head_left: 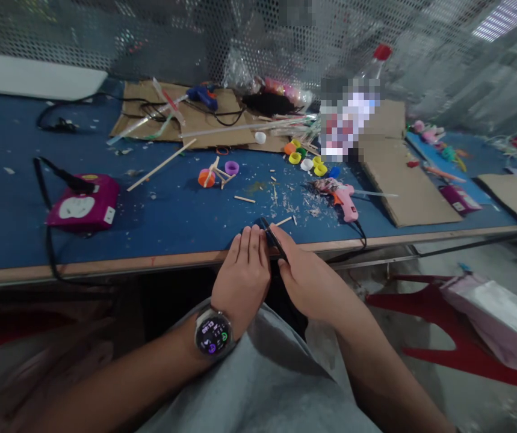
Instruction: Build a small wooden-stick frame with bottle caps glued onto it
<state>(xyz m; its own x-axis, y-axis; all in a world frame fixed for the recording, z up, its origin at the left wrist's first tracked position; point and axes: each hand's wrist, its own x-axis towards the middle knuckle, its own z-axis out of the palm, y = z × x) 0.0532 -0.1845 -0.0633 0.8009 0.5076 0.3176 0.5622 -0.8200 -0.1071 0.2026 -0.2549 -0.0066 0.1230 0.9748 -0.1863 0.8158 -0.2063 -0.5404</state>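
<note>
My left hand [244, 261], with a watch on its wrist, rests palm down at the table's front edge. Its fingers are side by side with the tips bent down, hiding whatever is under them. Close beside it, my right hand [301, 264] is closed around a thin dark blade [275, 240] that points forward and left, near the left fingers. A thin wooden stick [284, 221] lies just past the right fingertips; its left end is hidden. Farther off are a short stick piece [244, 199], an orange bottle cap with sticks [206, 178] and a purple cap [232, 168].
A pink glue gun [345, 201] lies right on the blue table [172, 222], its cord over the edge. Several caps [307, 165], a bottle [364, 102] and a blue glue gun [203, 96] are behind. A magenta box [84, 203] sits left; cardboard [409, 186] lies right.
</note>
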